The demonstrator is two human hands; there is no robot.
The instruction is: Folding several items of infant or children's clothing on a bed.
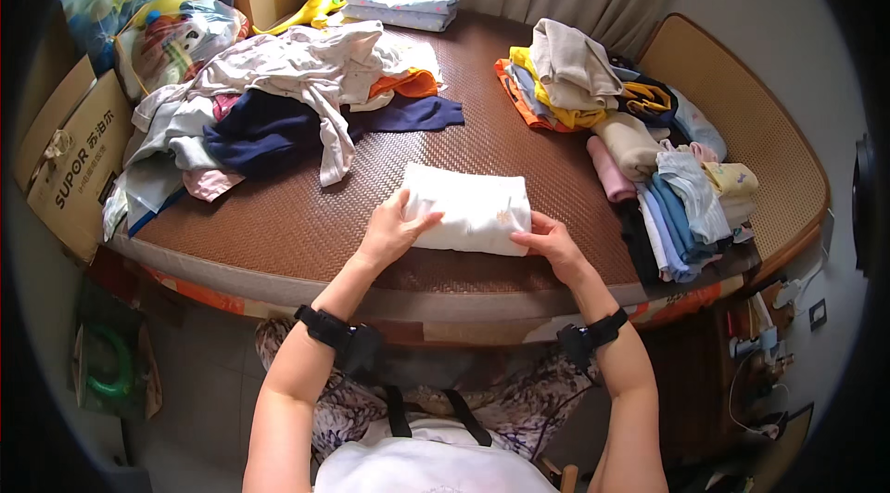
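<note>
A white cloth garment [467, 209], folded into a rectangle with a small pale print, lies at the near part of a bed covered with a brown woven mat [445, 152]. My left hand [398, 223] grips its left end, thumb on top and fingers mostly hidden behind. At the right end, my right hand [553, 242] pinches the near corner between thumb and fingers. To the left lies a loose heap of clothes, with a navy garment [268, 135] and a pale patterned one [278, 62]. Folded clothes [685, 204] stand in piles on the right, a beige one [571, 62] on top behind.
A rattan headboard [747, 124] borders the bed's right side. Cardboard boxes [76, 159] and clear bags of toys [181, 34] stand at the left. Near the window are folded bedding [400, 6] and a yellow toy [313, 9]. Cables and plugs [765, 340] hang at the lower right.
</note>
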